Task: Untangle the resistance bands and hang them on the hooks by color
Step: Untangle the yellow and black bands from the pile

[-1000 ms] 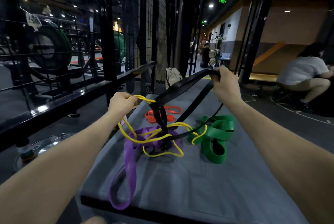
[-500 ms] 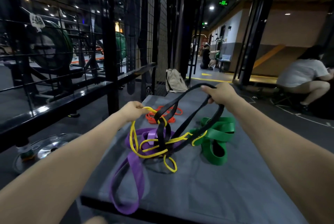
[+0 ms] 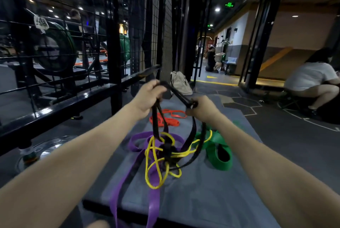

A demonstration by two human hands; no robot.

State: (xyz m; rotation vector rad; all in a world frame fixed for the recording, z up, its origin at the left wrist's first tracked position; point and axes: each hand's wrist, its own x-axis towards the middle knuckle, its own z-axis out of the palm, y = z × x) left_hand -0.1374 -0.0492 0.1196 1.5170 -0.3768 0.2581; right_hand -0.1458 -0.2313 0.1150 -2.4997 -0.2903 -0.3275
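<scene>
Both hands hold one black band (image 3: 191,135) above a grey padded bench (image 3: 211,191). My left hand (image 3: 147,98) grips its top loop, and my right hand (image 3: 202,108) grips the same band a little lower to the right. Black strands hang down into a knot with a thin yellow band (image 3: 154,165). A purple band (image 3: 152,205) lies under the knot and trails off the bench's front edge. A green band (image 3: 219,154) is heaped to the right. An orange band (image 3: 169,119) lies apart at the far end.
A black wire-mesh rack (image 3: 139,25) and a black rail (image 3: 73,102) run along the left. A beige bag (image 3: 181,83) sits on the floor beyond the bench. A person (image 3: 312,80) crouches at the right. Weight plates (image 3: 42,150) lie on the floor at left.
My left hand let go of the yellow band and took hold of the black band's top. My right hand moved down and closer. The yellow band dropped lower onto the bench.
</scene>
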